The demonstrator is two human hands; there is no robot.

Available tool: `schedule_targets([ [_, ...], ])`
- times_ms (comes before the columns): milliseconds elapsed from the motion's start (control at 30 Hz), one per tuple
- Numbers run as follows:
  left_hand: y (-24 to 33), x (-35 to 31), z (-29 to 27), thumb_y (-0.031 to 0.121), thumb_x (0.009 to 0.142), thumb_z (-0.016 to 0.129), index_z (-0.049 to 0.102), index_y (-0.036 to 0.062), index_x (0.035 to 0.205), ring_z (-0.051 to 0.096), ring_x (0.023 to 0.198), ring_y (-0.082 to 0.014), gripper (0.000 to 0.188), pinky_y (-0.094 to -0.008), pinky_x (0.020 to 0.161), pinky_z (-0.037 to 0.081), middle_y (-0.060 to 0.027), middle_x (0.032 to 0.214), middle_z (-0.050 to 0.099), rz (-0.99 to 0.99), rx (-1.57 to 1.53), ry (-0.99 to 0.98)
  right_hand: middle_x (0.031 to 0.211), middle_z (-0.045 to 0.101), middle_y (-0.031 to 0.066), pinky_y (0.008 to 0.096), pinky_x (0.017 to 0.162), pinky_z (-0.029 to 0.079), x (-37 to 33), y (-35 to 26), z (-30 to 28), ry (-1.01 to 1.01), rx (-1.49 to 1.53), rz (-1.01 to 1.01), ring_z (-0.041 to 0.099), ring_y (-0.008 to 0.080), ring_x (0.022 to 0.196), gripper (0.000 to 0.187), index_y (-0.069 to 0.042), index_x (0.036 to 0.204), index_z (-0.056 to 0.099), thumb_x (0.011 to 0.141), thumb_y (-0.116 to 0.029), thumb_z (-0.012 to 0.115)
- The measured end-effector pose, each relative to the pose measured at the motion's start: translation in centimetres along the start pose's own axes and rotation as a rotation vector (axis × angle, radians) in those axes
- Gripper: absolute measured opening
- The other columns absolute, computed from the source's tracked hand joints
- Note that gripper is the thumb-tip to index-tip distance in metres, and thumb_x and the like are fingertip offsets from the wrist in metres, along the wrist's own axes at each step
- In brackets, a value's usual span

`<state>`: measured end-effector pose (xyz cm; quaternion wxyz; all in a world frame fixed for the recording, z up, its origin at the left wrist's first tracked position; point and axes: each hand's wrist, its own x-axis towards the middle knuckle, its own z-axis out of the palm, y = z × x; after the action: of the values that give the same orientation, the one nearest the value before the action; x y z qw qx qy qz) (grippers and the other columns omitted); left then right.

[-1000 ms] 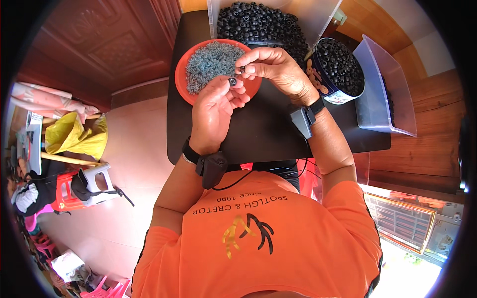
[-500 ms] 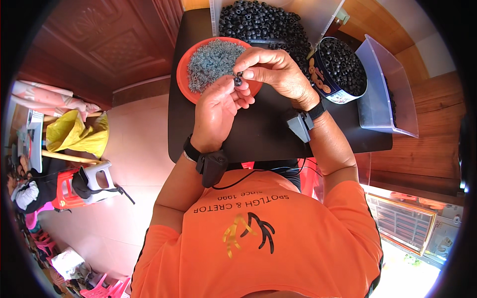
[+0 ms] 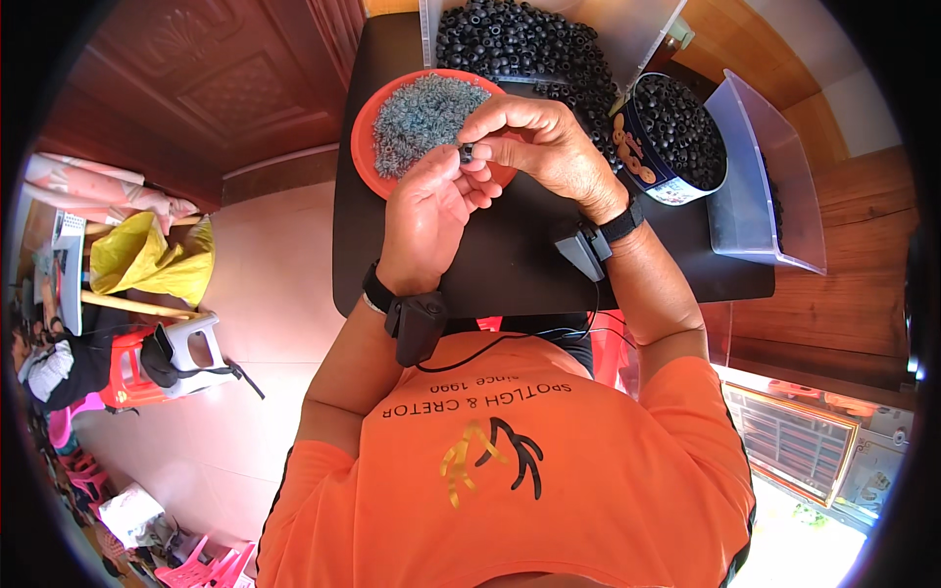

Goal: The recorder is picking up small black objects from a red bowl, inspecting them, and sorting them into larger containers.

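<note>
My left hand (image 3: 428, 216) is held palm up above the table, its thumb and forefinger closed on a small black ring-shaped piece (image 3: 466, 154). From the other side comes my right hand (image 3: 544, 147), thumb and forefinger pinched together with their tips against that same piece. Whatever else the right fingertips hold is too small to make out. Behind the hands stands a red round bowl (image 3: 363, 147) filled with many small grey-blue pieces (image 3: 426, 113), too fine to name. The right hand partly covers the bowl's right side.
On the dark table (image 3: 637, 269), a clear box (image 3: 428, 44) at the back holds black pieces (image 3: 520, 44), some spilling out. A round tin (image 3: 676, 194) of similar pieces and a clear bin (image 3: 755, 186) stand right. A yellow bag (image 3: 152, 260) lies left.
The right fingertips have closed in on the black piece, which has turned slightly and shows less between the fingers. Both hands stay in nearly the same place.
</note>
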<state>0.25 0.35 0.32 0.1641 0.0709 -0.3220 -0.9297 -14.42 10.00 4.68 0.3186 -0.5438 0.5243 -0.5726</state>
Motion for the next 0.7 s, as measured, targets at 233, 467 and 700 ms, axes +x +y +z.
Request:
schedule_targets([
  [233,0.1,0.0,0.5,0.022,0.095,0.047,0.055,0.0084,0.093,0.057,0.087,-0.0177,0.016,-0.0328,0.081,0.044,-0.004,0.092,0.059,0.012,-0.095,0.066,0.101,0.063,0.0067,0.026,0.081,0.052,0.0,0.0,1.0,0.054,-0.18,-0.076,0.062,0.0144,0.093,0.026,-0.002,0.099,0.067,0.075,0.007,0.071],
  [467,-0.3,0.3,-0.8,0.02,0.096,0.047,0.055,0.0105,0.094,0.055,0.092,-0.0138,0.012,-0.0314,0.082,0.044,-0.0033,0.096,0.059,0.04,-0.155,0.048,0.092,0.066,0.006,0.026,0.066,0.056,0.4,1.2,2.5,0.22,-0.456,-0.346,0.066,0.0161,0.083,0.028,-0.005,0.098,0.068,0.073,0.005,0.072],
  [700,0.1,0.3,-0.3,0.019,0.097,0.047,0.056,0.0099,0.094,0.055,0.094,-0.0148,0.013,-0.033,0.085,0.044,-0.0045,0.101,0.06,0.066,-0.181,0.021,0.096,0.067,0.0076,0.0286,0.08,0.051,0.0,0.9,3.4,0.32,-0.516,-0.288,0.063,0.0187,0.09,0.028,-0.004,0.097,0.069,0.072,0.007,0.073],
])
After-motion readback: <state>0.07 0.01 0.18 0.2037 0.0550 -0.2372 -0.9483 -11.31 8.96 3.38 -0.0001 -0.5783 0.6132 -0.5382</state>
